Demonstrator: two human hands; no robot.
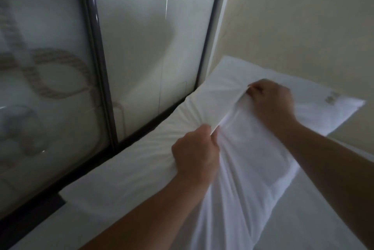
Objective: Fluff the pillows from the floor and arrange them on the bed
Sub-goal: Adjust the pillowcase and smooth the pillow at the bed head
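A white pillow point(242, 160) lies lengthwise in front of me, its case bunched into folds along the top edge. My left hand point(196, 154) pinches that bunched edge near the middle of the view. My right hand point(271, 101) grips the same edge farther away. A second white pillow point(315, 106) lies behind it at the right, with a small grey logo near its corner. Another white pillow or bed surface point(125, 177) stretches to the left under my left forearm. The whole view is motion-blurred.
A frosted glass partition point(145, 47) with dark metal frames point(101, 80) and a rope-like pattern stands directly behind the pillows. A pale cream wall point(303, 17) fills the upper right. A dark base rail point(40, 207) runs along the partition's foot.
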